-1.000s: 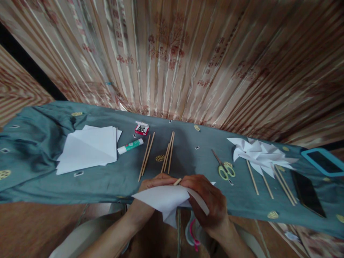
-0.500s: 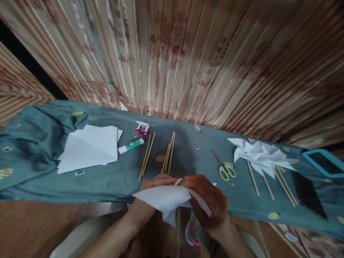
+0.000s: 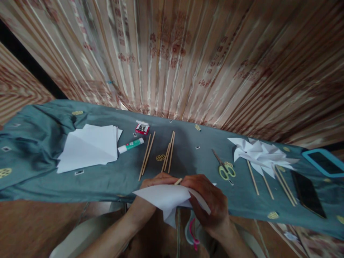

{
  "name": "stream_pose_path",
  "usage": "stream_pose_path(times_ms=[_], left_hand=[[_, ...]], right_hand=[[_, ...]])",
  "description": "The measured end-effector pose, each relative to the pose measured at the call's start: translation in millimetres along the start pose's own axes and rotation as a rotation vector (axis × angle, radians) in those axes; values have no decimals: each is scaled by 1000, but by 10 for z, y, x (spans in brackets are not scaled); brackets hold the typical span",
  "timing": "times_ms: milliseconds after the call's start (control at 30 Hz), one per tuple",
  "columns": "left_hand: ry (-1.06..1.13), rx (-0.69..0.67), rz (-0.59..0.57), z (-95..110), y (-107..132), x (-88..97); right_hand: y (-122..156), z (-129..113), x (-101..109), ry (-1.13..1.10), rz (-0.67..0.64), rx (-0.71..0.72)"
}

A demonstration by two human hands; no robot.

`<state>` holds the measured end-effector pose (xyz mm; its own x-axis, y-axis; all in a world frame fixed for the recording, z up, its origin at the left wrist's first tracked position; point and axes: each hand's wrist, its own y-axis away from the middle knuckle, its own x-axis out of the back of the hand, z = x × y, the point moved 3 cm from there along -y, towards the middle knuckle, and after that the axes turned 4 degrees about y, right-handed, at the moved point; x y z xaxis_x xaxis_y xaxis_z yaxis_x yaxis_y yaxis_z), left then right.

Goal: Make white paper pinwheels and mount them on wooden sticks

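Observation:
Both hands are together at the table's front edge, around a white paper pinwheel (image 3: 166,199) and a wooden stick (image 3: 178,181) whose end pokes up between them. My left hand (image 3: 157,181) is behind the paper, which hides most of its fingers. Curled over the paper's right side is my right hand (image 3: 208,200), its fingertips close to the stick's end. Just beyond the hands lie several loose wooden sticks (image 3: 167,157). Scissors (image 3: 225,170) with pale green handles rest to the right, blades open and pointing away.
A stack of white paper (image 3: 88,148) lies on the left of the cloth-covered table (image 3: 188,165). Near it are a glue stick (image 3: 131,145) and a small red box (image 3: 142,128) of metal pins. On the right are finished pinwheels (image 3: 262,154), a black phone (image 3: 309,193) and a blue-framed device (image 3: 324,162).

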<state>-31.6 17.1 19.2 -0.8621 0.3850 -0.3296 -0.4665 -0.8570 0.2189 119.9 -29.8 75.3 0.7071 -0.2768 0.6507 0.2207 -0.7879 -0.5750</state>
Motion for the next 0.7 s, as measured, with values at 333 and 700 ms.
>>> stream_pose_path(times_ms=[333, 700], left_hand=[[6, 16, 24, 71, 8, -23], [-57, -2, 51, 177, 54, -39]], right_hand=[[-1, 9, 4, 4, -1, -17], [50, 12, -30, -75, 7, -199]])
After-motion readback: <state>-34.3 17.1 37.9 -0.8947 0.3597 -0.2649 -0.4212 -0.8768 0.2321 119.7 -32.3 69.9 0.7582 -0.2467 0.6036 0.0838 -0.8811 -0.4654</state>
